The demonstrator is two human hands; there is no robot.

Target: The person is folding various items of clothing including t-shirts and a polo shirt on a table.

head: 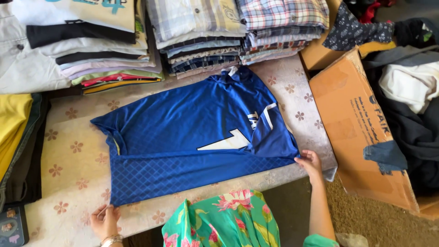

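A shiny blue sports shirt point(183, 137) with white markings lies flat on the table point(68, 151), its near side folded over. My left hand point(104, 220) pinches the shirt's lower left corner at the table's near edge. Over at the lower right, my right hand point(311, 163) holds the folded edge of the shirt, fingers closed on the fabric. My green floral sleeve point(219, 222) shows at the bottom.
Stacks of folded shirts point(196, 32) line the far side of the floral tablecloth. Yellow and dark garments point(13, 137) lie at the left edge. An open cardboard box point(361, 132) full of clothes stands on the right. A small dark case point(11, 226) sits bottom left.
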